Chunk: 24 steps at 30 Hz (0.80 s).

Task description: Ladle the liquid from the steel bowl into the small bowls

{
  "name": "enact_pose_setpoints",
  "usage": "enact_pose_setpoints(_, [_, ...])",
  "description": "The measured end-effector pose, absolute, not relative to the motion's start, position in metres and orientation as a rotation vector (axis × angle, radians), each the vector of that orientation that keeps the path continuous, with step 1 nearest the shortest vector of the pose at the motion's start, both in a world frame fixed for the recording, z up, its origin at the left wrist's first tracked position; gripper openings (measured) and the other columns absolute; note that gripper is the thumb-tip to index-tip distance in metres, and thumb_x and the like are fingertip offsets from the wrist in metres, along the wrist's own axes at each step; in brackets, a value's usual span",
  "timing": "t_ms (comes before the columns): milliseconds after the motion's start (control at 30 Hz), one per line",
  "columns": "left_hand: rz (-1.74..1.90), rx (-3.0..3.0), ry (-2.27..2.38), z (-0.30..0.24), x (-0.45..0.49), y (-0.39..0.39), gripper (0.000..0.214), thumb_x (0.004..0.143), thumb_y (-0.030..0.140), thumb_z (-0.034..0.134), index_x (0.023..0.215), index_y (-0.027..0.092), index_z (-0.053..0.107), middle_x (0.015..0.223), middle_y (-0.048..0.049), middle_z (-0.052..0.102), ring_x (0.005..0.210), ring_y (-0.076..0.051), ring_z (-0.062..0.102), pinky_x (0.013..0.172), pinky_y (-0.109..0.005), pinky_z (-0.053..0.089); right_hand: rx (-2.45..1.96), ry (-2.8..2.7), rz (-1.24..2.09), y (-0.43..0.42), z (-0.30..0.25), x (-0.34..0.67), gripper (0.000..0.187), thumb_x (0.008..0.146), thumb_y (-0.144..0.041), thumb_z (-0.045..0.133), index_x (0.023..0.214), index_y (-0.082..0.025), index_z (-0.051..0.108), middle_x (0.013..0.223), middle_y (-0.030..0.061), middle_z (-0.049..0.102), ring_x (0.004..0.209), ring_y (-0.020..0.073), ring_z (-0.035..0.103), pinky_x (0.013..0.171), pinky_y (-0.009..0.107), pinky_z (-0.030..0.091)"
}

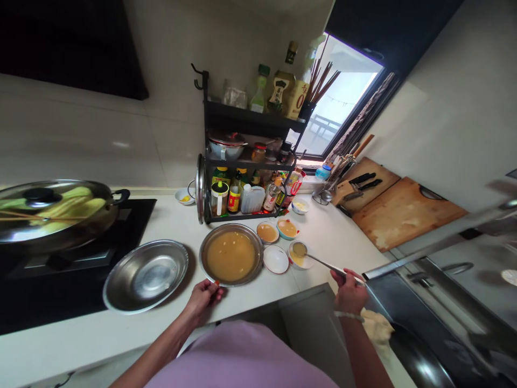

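My left hand [205, 299] is closed on the near rim of a round metal basin [203, 264] that holds brownish liquid with pale bits. In my right hand [349, 291] is the long handle of a metal ladle [300, 249]. The ladle's bowl, with some liquid in it, hangs over a small bowl [306, 263] of yellowish liquid. Beside that bowl is a white bowl [276, 259] with nothing visible in it. Behind them stand a bowl of brownish liquid [267, 232] and another filled bowl [287, 228].
A bare metal basin [146, 276] sits at the left, beside the stove [133, 226] with a lidded pan [60, 215]. A black rack [254, 161] with bottles stands at the back. Cutting boards [406, 210] lean at the right, near the sink [398, 293].
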State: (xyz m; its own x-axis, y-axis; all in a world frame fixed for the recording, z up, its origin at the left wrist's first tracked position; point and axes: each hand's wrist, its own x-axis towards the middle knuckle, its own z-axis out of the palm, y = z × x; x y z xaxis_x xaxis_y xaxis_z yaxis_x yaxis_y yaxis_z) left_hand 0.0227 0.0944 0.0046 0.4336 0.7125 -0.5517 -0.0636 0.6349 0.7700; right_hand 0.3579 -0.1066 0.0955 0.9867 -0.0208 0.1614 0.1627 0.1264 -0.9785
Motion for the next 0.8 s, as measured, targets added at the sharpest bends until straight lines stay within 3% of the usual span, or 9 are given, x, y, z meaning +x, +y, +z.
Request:
enact_pose_setpoints(133, [0.548, 0.749, 1.028, 0.005, 0.023, 0.094, 0.032, 0.063, 0.029, 0.080, 0.064, 0.015, 0.050, 0.055, -0.0037, 0.065, 0.044, -0.009, 0.053, 0.045, -0.020, 0.038, -1.700, -0.425, -0.185, -0.114, 0.089, 0.348, 0.038, 0.079, -0.051, 0.060, 0.091, -0.015, 0.061, 0.063, 0.0013, 0.066, 0.058, 0.0192, 0.069, 0.061, 0.032, 0.057])
enact_pose_setpoints(233, [0.547, 0.752, 1.047, 0.005, 0.024, 0.094, 0.031, 0.065, 0.028, 0.078, 0.065, 0.015, 0.051, 0.054, -0.0029, 0.065, 0.043, -0.009, 0.053, 0.044, -0.020, 0.037, -1.823, -0.786, -0.227, -0.117, 0.088, 0.336, 0.033, 0.087, -0.047, 0.052, 0.095, -0.017, 0.064, 0.080, 0.0061, 0.070, 0.067, 0.0193, 0.070, 0.067, 0.034, 0.057])
enact_pose_setpoints(400, [0.534, 0.764, 1.051, 0.004, 0.024, 0.094, 0.030, 0.066, 0.027, 0.078, 0.064, 0.015, 0.050, 0.054, -0.0030, 0.065, 0.043, -0.009, 0.053, 0.044, -0.020, 0.037, -1.744, -1.147, -0.280, -0.103, 0.097, 0.307, 0.025, 0.093, -0.033, 0.047, 0.106, -0.021, 0.065, 0.097, 0.0084, 0.069, 0.084, 0.0197, 0.068, 0.078, 0.036, 0.056])
enact_pose_setpoints(533, [0.543, 0.761, 1.052, 0.003, 0.024, 0.094, 0.032, 0.065, 0.027, 0.078, 0.063, 0.016, 0.048, 0.053, -0.0030, 0.065, 0.043, -0.009, 0.053, 0.044, -0.020, 0.037, -1.624, -1.198, -0.216, -0.072, 0.094, 0.269, 0.023, 0.094, -0.026, 0.046, 0.105, -0.021, 0.066, 0.098, 0.0084, 0.070, 0.095, 0.0212, 0.067, 0.082, 0.036, 0.056])
enact_pose_setpoints(800, [0.540, 0.760, 1.058, 0.004, 0.025, 0.094, 0.033, 0.067, 0.029, 0.077, 0.062, 0.017, 0.047, 0.055, -0.0045, 0.065, 0.043, -0.009, 0.054, 0.044, -0.021, 0.037, -1.523, -1.112, 0.238, -0.012, 0.058, 0.213, 0.025, 0.090, -0.033, 0.048, 0.097, -0.019, 0.067, 0.084, 0.0071, 0.071, 0.069, 0.0186, 0.070, 0.064, 0.029, 0.057])
